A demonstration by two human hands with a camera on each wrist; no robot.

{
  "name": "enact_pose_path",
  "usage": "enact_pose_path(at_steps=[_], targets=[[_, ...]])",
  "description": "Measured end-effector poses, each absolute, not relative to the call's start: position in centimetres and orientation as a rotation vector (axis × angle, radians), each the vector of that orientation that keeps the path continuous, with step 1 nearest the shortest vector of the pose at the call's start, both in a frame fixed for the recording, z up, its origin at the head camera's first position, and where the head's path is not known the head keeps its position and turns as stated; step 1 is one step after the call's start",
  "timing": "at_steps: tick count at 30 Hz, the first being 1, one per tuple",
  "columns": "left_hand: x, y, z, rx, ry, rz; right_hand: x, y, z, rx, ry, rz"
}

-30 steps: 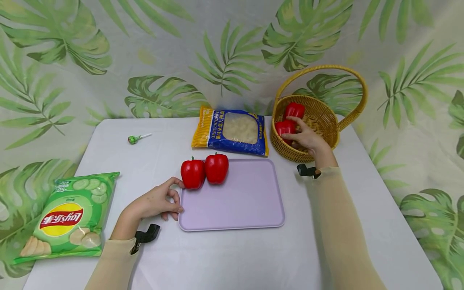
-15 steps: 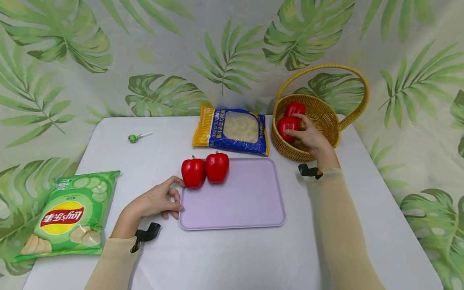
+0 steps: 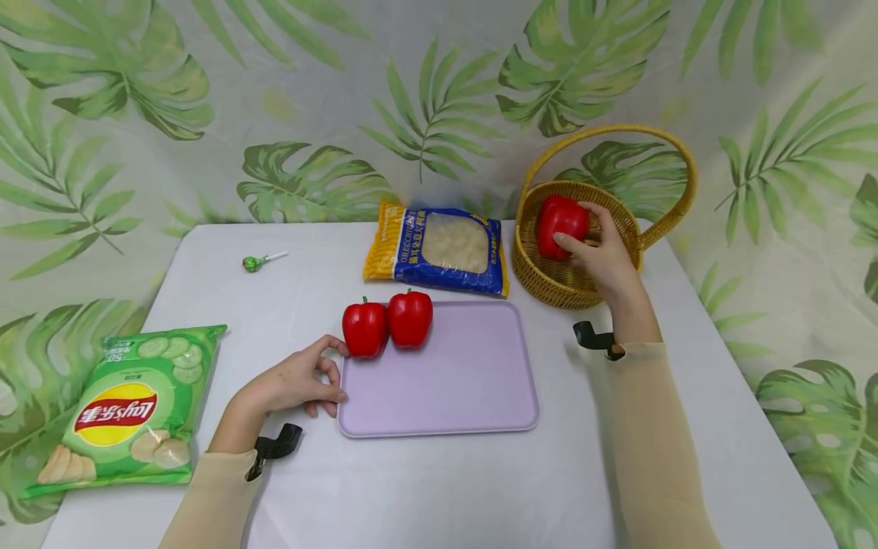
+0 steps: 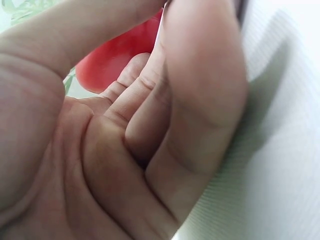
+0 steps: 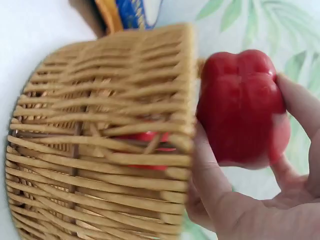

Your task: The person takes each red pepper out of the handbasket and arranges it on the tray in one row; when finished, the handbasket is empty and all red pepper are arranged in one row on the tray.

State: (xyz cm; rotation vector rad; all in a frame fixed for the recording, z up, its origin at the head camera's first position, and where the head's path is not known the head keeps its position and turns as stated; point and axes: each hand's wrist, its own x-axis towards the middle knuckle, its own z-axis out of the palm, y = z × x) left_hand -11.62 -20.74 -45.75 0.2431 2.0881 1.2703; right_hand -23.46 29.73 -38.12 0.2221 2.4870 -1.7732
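My right hand [image 3: 607, 255] holds a red bell pepper [image 3: 561, 227] above the wicker basket [image 3: 538, 288]. In the right wrist view that pepper [image 5: 242, 110] is beyond the basket's rim, with fingers and thumb on its sides. Red shows through the weave, so something red lies inside. At the left edge of the lilac tray [image 3: 439, 389] my left hand [image 3: 295, 381] holds the rim with bent fingers. Two more red bell peppers [image 3: 365, 329] sit side by side at the tray's back left corner. The left wrist view shows mostly the palm and curled fingers; the tray grip is largely hidden there.
Behind the tray lies a blue and yellow pasta bag [image 3: 435, 248], close to the basket. A green chip bag [image 3: 130, 404] is at the left, a lollipop [image 3: 255, 263] at the back left. The basket's tall handle [image 3: 675, 156] arches over its opening.
My right hand has taken hold of a bell pepper in the basket and raised it, shifting slightly right. The left hand and the tray have stayed in place.
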Motion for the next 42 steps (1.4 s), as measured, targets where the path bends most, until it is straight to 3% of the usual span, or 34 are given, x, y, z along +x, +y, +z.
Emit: enact_pose_path(at_steps=[14,42], targets=[[-11.7,-20.9,-46.0,0.235,2.079,1.264,-17.1,24.8,-36.9,0.052,2.495,-1.837],[-11.6,-20.8,-45.9,0.236,2.081,1.264,-16.6,17.5,-43.3,-0.160,2.463,-1.419]])
